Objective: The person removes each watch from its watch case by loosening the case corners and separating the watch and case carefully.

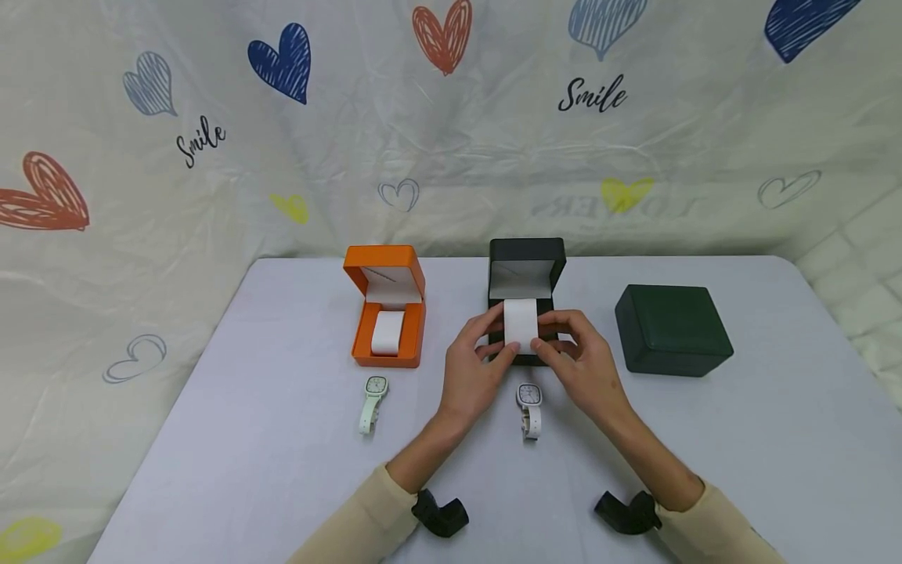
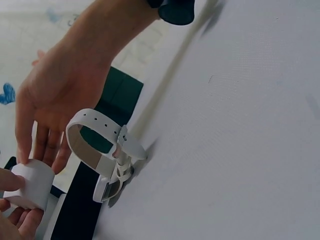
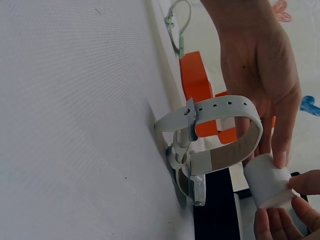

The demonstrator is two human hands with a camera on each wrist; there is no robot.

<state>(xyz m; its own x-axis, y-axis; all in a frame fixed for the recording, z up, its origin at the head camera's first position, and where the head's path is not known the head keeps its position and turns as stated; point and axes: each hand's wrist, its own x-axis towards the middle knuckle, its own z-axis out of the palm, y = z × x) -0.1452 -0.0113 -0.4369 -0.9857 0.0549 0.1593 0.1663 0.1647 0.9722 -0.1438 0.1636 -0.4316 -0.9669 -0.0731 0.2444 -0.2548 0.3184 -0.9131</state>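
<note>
the open orange box (image 1: 386,361) holds a white cushion (image 1: 387,334); the green box (image 1: 665,321) is closed. at the open black box (image 1: 527,249), a white roll (image 1: 520,323) sits between the left hand (image 1: 470,374) and the right hand (image 1: 592,370), each pinching its side with thumb and bent fingers. a white watch (image 1: 529,395) lies nearby on the table (image 1: 282,446). the cloth (image 1: 338,149) behind reads "smile" twice.

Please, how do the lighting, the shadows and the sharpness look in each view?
Head view: fairly even light, the white cylindrical cushion brightly lit; left wrist view: dimmer, a dark shadow beside the white-strapped square watch; right wrist view: also dim, the blue hand-drawn heart slightly blurred.
</note>
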